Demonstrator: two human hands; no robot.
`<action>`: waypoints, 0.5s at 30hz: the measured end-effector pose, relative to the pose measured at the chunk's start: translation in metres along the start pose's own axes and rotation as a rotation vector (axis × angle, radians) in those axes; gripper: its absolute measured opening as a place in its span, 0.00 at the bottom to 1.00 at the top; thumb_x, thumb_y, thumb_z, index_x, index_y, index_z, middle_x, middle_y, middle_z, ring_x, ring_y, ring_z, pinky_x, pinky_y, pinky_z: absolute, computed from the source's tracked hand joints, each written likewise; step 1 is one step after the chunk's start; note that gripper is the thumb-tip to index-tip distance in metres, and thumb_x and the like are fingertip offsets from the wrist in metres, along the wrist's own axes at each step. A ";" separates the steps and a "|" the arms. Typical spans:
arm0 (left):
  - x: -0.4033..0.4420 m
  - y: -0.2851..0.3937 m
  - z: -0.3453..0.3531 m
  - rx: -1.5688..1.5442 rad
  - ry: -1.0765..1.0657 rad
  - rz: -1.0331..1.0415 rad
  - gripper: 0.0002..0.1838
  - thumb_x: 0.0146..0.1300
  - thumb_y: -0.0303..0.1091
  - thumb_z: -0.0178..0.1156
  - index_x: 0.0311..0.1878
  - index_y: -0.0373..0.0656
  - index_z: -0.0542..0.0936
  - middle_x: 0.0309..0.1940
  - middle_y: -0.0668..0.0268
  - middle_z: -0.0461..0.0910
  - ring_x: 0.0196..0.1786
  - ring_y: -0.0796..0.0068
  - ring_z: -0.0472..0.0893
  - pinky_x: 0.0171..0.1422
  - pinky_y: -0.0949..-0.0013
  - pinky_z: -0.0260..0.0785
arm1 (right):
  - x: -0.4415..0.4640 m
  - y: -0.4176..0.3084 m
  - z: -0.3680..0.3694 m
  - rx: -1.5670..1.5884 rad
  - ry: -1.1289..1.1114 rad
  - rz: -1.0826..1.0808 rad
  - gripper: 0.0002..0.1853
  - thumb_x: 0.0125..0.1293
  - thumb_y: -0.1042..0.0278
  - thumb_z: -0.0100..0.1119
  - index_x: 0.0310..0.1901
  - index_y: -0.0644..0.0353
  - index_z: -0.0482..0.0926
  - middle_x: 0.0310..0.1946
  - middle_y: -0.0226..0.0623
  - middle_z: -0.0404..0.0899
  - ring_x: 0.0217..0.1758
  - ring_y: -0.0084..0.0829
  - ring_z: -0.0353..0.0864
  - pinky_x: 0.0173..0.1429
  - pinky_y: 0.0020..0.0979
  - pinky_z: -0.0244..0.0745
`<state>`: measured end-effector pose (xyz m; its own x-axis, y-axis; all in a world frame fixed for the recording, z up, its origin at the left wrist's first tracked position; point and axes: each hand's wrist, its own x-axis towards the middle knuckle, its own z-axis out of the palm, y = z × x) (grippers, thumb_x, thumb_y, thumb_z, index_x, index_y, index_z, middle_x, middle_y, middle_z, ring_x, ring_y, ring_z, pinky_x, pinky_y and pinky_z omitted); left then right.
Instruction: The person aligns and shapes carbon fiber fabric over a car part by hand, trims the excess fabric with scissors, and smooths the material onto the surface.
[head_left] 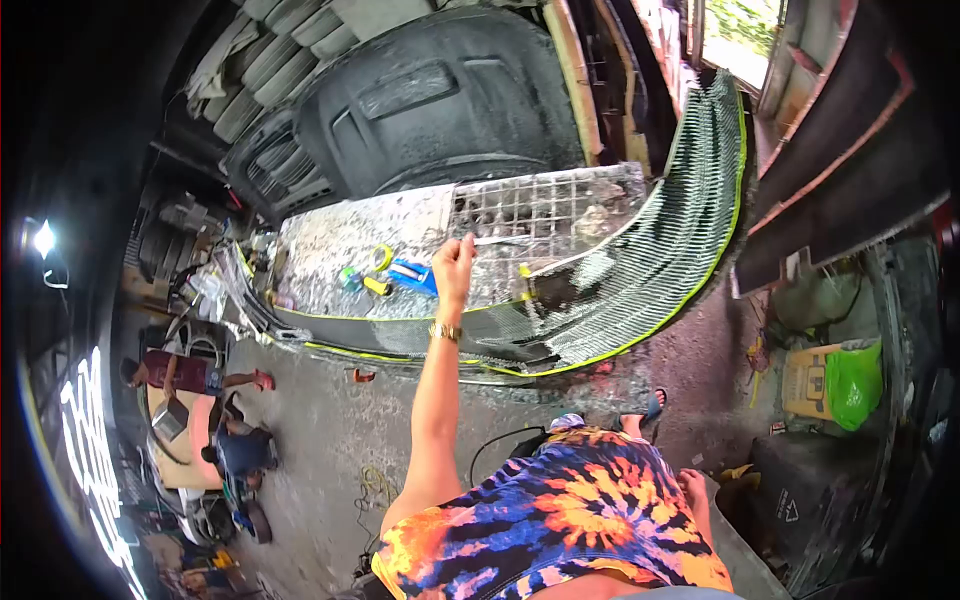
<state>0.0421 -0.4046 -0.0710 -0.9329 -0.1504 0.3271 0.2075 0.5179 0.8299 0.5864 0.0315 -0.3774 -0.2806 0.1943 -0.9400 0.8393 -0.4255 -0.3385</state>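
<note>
Left grip (455,268) closed on one end of a thin pale strip (502,240), likely so the rest projects free rightward. Curved panel (695,215) wraps below and right, presumably edging the worktop (330,245) for reach. Right grip (693,485), lower right: can't tell opening or contents.

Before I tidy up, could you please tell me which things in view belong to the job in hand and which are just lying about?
Likely part of the job:
slim pale object, in the left hand
curved panel with woven covering
worktable
yellow tape roll, perhaps

Seemingly just lying about:
black car hood
stacked tires
cardboard box
green plastic bag
</note>
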 end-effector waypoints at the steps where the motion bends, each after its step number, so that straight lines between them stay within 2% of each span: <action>1: 0.015 -0.026 -0.017 0.181 -0.046 -0.061 0.17 0.68 0.40 0.65 0.27 0.38 0.81 0.14 0.70 0.72 0.19 0.80 0.66 0.26 0.68 0.55 | -0.007 -0.009 0.000 0.021 0.009 -0.010 0.13 0.69 0.67 0.57 0.54 0.57 0.76 0.40 0.36 0.82 0.31 0.32 0.85 0.22 0.27 0.74; 3: 0.032 -0.069 -0.027 0.461 -0.080 0.112 0.14 0.64 0.38 0.66 0.29 0.36 0.82 0.26 0.56 0.81 0.25 0.62 0.79 0.33 0.60 0.68 | -0.016 -0.022 0.002 0.022 0.070 -0.051 0.13 0.69 0.68 0.57 0.54 0.57 0.77 0.37 0.34 0.81 0.30 0.30 0.84 0.23 0.26 0.74; 5: 0.044 -0.108 -0.014 0.380 -0.278 0.197 0.10 0.61 0.36 0.66 0.36 0.37 0.84 0.37 0.53 0.83 0.38 0.53 0.83 0.44 0.57 0.74 | -0.025 -0.025 0.002 -0.050 0.076 -0.131 0.14 0.69 0.67 0.56 0.54 0.53 0.78 0.36 0.30 0.82 0.31 0.27 0.83 0.29 0.29 0.77; 6: 0.052 -0.126 -0.003 0.470 -0.447 0.161 0.11 0.60 0.36 0.66 0.42 0.39 0.84 0.44 0.54 0.82 0.47 0.53 0.82 0.53 0.56 0.74 | -0.036 -0.029 0.005 -0.063 0.083 -0.150 0.14 0.69 0.66 0.56 0.55 0.54 0.78 0.38 0.31 0.83 0.32 0.25 0.83 0.30 0.28 0.77; 7: 0.054 -0.145 0.011 0.560 -0.499 0.247 0.14 0.60 0.36 0.65 0.47 0.40 0.83 0.48 0.54 0.82 0.52 0.52 0.80 0.56 0.53 0.73 | -0.048 -0.029 0.009 -0.067 0.111 -0.167 0.14 0.69 0.65 0.56 0.55 0.55 0.78 0.39 0.32 0.83 0.33 0.25 0.83 0.31 0.28 0.77; 10: 0.064 -0.193 0.057 0.631 -0.606 0.378 0.20 0.61 0.33 0.60 0.57 0.42 0.78 0.56 0.53 0.79 0.60 0.51 0.78 0.62 0.51 0.71 | -0.080 -0.012 0.024 -0.008 0.196 -0.213 0.13 0.69 0.66 0.56 0.53 0.57 0.78 0.40 0.32 0.83 0.32 0.25 0.83 0.31 0.27 0.77; 11: 0.068 -0.200 0.068 0.653 -0.666 0.338 0.22 0.61 0.34 0.59 0.59 0.39 0.77 0.60 0.50 0.77 0.61 0.49 0.76 0.66 0.53 0.69 | -0.094 0.001 0.031 -0.008 0.217 -0.206 0.13 0.69 0.67 0.57 0.52 0.58 0.78 0.38 0.32 0.83 0.31 0.26 0.83 0.30 0.27 0.77; 12: 0.074 -0.208 0.078 0.601 -0.702 0.304 0.25 0.61 0.36 0.59 0.61 0.39 0.76 0.60 0.48 0.77 0.62 0.48 0.76 0.66 0.52 0.69 | -0.111 0.022 0.043 0.023 0.261 -0.199 0.12 0.68 0.68 0.59 0.51 0.59 0.79 0.37 0.32 0.83 0.30 0.26 0.82 0.29 0.28 0.76; 13: 0.076 -0.194 0.081 0.679 -0.774 0.198 0.27 0.61 0.40 0.59 0.64 0.42 0.75 0.59 0.47 0.77 0.60 0.46 0.77 0.65 0.52 0.69 | -0.123 0.043 0.053 0.129 0.353 -0.211 0.12 0.68 0.68 0.59 0.51 0.59 0.79 0.37 0.32 0.83 0.30 0.26 0.82 0.29 0.28 0.76; 14: 0.075 -0.203 0.083 0.637 -0.737 0.247 0.29 0.60 0.44 0.62 0.66 0.49 0.75 0.57 0.47 0.79 0.59 0.46 0.78 0.62 0.50 0.71 | -0.126 0.076 0.056 0.143 0.302 -0.147 0.12 0.67 0.68 0.60 0.51 0.60 0.79 0.35 0.32 0.82 0.29 0.27 0.83 0.27 0.27 0.74; 15: 0.075 -0.181 0.084 0.796 -0.748 0.123 0.30 0.59 0.46 0.65 0.66 0.55 0.75 0.51 0.49 0.81 0.55 0.46 0.80 0.57 0.48 0.73 | -0.127 0.106 0.061 0.150 0.237 -0.096 0.13 0.66 0.69 0.61 0.51 0.61 0.80 0.33 0.33 0.81 0.28 0.29 0.83 0.26 0.27 0.73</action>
<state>-0.0898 -0.4394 -0.2350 -0.9171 0.3492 -0.1922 0.3135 0.9298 0.1930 0.6822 -0.0922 -0.2970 -0.2240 0.4333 -0.8730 0.7309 -0.5178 -0.4446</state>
